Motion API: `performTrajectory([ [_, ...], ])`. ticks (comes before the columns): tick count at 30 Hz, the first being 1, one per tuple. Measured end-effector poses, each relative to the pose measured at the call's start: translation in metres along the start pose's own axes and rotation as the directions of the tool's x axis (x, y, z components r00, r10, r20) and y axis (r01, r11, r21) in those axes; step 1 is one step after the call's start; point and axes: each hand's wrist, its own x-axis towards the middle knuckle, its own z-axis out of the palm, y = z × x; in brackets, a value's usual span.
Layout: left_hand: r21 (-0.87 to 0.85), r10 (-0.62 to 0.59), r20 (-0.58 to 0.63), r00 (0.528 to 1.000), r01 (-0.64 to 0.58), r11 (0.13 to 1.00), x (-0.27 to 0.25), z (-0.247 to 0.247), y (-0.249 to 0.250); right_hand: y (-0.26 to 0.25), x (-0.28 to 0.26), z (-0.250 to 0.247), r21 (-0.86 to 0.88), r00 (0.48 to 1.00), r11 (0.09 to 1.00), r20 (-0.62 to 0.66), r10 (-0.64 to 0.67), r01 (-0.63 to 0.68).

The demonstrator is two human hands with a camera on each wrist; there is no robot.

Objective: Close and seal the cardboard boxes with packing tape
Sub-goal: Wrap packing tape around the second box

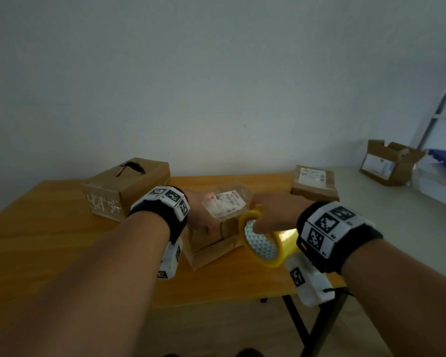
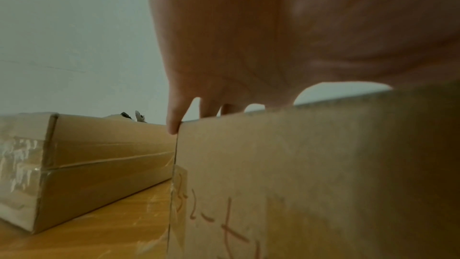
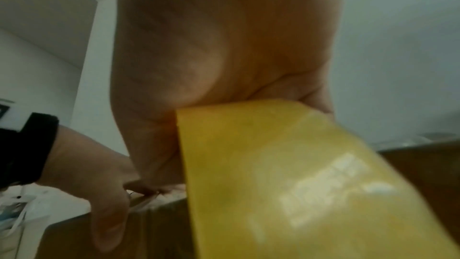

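A small cardboard box (image 1: 209, 243) with a white shipping label (image 1: 224, 203) on its top sits mid-table. My left hand (image 1: 198, 215) lies over it, fingers flat on the top and thumb down the near side. The left wrist view shows those fingers (image 2: 211, 105) reaching over the top edge of the box (image 2: 298, 184). My right hand (image 1: 276, 215) grips a yellow tape roll (image 1: 268, 251) at the box's right edge, a digit hooked into its core. Seen from the right wrist, the roll (image 3: 298, 184) fills the foreground, with the left hand (image 3: 99, 184) on the box (image 3: 154, 227) behind it.
On the wooden table (image 1: 62, 240) a longer taped box (image 1: 129, 191) with a torn top stands at the back left, close to the left hand. Another labelled box (image 1: 314, 184) sits at the back right corner. An open carton (image 1: 389, 163) rests beyond the table.
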Motion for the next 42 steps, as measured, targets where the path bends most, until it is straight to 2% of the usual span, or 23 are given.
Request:
performTrajectory([
  [4,-0.062,0.017,-0.007,1.000,-0.017,0.998,0.000,0.001,-0.001,0.005,0.006,0.015,0.037,0.997,0.997,-0.030,0.071,-0.069],
  [10,-0.080,0.043,-0.055,0.998,-0.047,0.996,-0.005,0.003,-0.002,0.002,0.014,0.014,-0.042,0.996,0.998,-0.068,0.051,-0.054],
  [13,-0.176,0.019,-0.043,0.999,-0.026,0.984,-0.007,-0.009,-0.006,0.003,0.010,0.001,-0.007,0.978,0.999,-0.208,0.030,-0.032],
  [15,-0.275,0.017,-0.007,1.000,-0.018,0.961,-0.007,-0.017,-0.014,0.002,0.006,-0.014,0.109,0.933,0.993,-0.361,0.006,0.036],
  [17,-0.465,0.018,0.046,0.999,0.005,0.885,-0.009,-0.021,-0.029,-0.002,0.005,-0.030,0.249,0.886,0.959,-0.464,-0.006,0.137],
  [20,-0.633,-0.046,0.100,0.994,0.099,0.768,-0.010,-0.018,-0.051,-0.013,0.008,-0.042,0.376,0.852,0.880,-0.521,-0.057,0.289],
  [22,-0.686,-0.051,0.045,0.998,0.068,0.724,-0.013,-0.019,-0.055,-0.021,0.014,-0.039,0.382,0.840,0.856,-0.533,-0.105,0.350],
  [24,-0.693,-0.067,-0.030,0.997,0.027,0.721,-0.017,-0.026,-0.048,-0.027,0.022,-0.034,0.371,0.833,0.857,-0.542,-0.113,0.358],
  [26,-0.618,-0.074,-0.073,0.995,0.013,0.786,-0.013,-0.035,-0.042,-0.033,0.028,-0.033,0.353,0.831,0.869,-0.545,-0.111,0.347],
  [29,-0.459,-0.062,-0.030,0.998,0.041,0.887,-0.009,-0.044,-0.031,-0.038,0.035,-0.037,0.326,0.842,0.889,-0.528,-0.112,0.323],
  [32,-0.221,-0.041,0.009,0.999,0.042,0.974,-0.011,-0.047,-0.011,-0.041,0.041,-0.036,0.314,0.845,0.899,-0.525,-0.103,0.304],
  [34,-0.155,0.021,-0.003,1.000,-0.021,0.988,-0.013,-0.049,-0.005,-0.042,0.044,-0.036,0.311,0.844,0.903,-0.527,-0.096,0.297],
  [37,-0.191,0.045,0.070,0.997,-0.030,0.981,-0.015,-0.047,-0.014,-0.042,0.047,-0.038,0.321,0.852,0.902,-0.515,-0.090,0.290],
  [39,-0.193,0.108,0.107,0.988,-0.086,0.977,-0.014,-0.045,-0.021,-0.043,0.047,-0.037,0.317,0.852,0.905,-0.517,-0.085,0.283],
  [42,-0.171,0.207,0.085,0.975,-0.191,0.967,-0.015,-0.040,-0.014,-0.047,0.047,-0.036,0.303,0.846,0.917,-0.530,-0.064,0.260],
])
